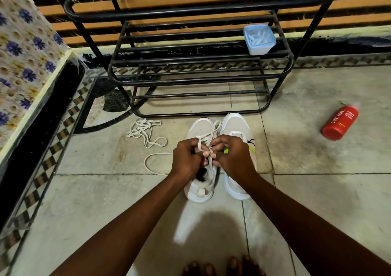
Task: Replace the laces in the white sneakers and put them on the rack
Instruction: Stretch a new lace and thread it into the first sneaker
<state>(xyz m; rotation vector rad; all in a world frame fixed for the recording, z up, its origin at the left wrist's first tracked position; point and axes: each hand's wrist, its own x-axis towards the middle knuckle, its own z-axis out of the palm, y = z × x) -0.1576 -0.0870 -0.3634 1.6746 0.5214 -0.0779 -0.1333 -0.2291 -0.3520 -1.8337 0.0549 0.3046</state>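
Observation:
Two white sneakers stand side by side on the floor, toes toward the black metal rack (190, 78). Over the left sneaker (201, 189) my left hand (186, 159) and my right hand (230, 157) meet, both with curled fingers pinching a white lace (208, 137) at the eyelets. The lace runs up across the toe, and a long loop of it (152, 165) trails on the floor to the left. The right sneaker (236, 127) has a yellow-green mark on its side and is partly hidden by my right hand. Another white lace (143, 132) lies bunched on the floor left of the shoes.
A clear plastic tub with a blue lid (259, 39) sits on a rack shelf at the right. A red bottle (339, 123) lies on the tiles far right. A flower-patterned ledge (27, 64) borders the left. My bare toes (222, 267) show at the bottom edge.

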